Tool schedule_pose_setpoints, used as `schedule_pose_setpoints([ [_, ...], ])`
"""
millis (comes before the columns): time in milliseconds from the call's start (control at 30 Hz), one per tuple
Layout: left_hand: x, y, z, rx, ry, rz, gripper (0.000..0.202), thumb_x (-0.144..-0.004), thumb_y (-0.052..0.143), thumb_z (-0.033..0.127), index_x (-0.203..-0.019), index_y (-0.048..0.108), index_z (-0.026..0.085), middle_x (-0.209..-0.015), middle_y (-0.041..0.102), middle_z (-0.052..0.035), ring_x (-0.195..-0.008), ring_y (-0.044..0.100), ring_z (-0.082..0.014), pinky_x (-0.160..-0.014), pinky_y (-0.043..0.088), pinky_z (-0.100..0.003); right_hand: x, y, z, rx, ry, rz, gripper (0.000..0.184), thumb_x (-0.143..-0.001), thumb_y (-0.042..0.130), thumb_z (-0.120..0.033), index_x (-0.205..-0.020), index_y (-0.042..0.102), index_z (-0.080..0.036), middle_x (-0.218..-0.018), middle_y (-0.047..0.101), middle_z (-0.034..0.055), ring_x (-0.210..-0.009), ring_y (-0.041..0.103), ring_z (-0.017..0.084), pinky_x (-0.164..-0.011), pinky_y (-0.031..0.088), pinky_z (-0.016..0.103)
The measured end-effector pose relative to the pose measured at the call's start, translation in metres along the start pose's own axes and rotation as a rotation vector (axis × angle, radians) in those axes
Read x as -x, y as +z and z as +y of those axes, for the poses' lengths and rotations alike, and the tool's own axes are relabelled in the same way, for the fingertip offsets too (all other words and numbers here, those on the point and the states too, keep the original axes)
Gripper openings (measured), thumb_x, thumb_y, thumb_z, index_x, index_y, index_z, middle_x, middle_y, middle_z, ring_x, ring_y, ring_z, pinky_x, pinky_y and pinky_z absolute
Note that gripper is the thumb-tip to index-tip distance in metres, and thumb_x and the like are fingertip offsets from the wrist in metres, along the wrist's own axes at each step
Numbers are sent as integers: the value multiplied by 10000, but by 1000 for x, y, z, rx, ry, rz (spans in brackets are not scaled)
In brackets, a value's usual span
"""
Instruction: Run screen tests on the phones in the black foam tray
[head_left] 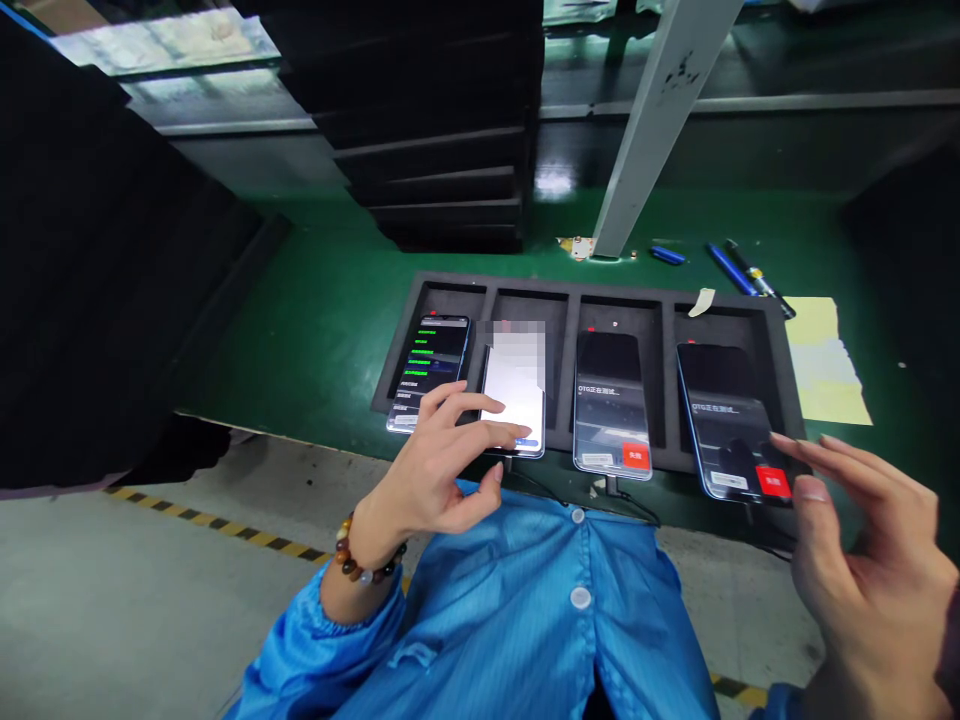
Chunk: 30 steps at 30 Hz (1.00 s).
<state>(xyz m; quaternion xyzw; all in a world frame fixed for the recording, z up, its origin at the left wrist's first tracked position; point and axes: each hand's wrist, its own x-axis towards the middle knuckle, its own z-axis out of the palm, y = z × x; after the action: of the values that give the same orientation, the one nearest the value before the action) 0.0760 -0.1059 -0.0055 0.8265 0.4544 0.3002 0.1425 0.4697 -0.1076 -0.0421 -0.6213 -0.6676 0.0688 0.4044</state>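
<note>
Several smartphones lie side by side in a black foam tray. Over the second smartphone, whose screen is bright white, my left hand reaches with its fingers apart, a fingertip at the lower screen. To its left, the first smartphone shows green lines on a dark screen. The third smartphone has a dark screen with a red button and a cable at its lower end. My right hand, holding nothing, is beside the fourth smartphone, fingers spread near its right edge. That screen also shows a red button.
Stacked black foam trays stand behind on the green table. A grey metal post rises at the back. Blue pens and a yellow paper lie at the right. Black cables hang at the front edge.
</note>
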Motion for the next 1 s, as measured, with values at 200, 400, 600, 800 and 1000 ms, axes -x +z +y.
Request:
schedule_pose_setpoints([
  [200,0,-1,-2,-13,-1,2,367,-856,630,171,-1203,696,269,-1149,856,-5,-1205,729,-289,-1237,371,-563,-1,-2,2,16,-6,19,392,-1007,723,-329,-1395,764,-366,-1225,792,85,-1398,663,378,-1206,510,650],
  [400,-5,7,-3,-120,-167,-37,401,-930,604,222,-1328,657,235,-1282,811,-54,-1312,657,-305,-1286,295,-586,-2,0,1,28,-2,2,347,-1026,704,-336,-1364,776,-301,-1234,790,108,-1401,662,363,-1211,511,613],
  [600,-18,15,-2,-127,-163,-123,447,-980,593,283,-1424,600,232,-1404,767,-57,-1388,610,-308,-1334,245,-566,1,-2,6,79,2,-32,345,-1061,648,-386,-1348,767,-236,-1285,768,122,-1400,652,328,-1224,501,562],
  [800,-10,0,-5,-114,-103,-38,436,-967,587,249,-1403,576,252,-1421,765,-53,-1357,619,-306,-1307,242,-569,29,-12,10,150,50,34,229,-997,750,-424,-1019,736,-197,-988,750,91,-974,715,262,-937,563,437],
  [1000,-21,8,16,-94,155,-77,171,-1005,686,221,-1175,675,236,-1144,838,7,-1076,689,-224,-1045,439,-433,47,-4,-9,142,80,-26,290,-962,823,-456,-1067,747,-197,-1007,774,73,-928,737,235,-922,566,396],
])
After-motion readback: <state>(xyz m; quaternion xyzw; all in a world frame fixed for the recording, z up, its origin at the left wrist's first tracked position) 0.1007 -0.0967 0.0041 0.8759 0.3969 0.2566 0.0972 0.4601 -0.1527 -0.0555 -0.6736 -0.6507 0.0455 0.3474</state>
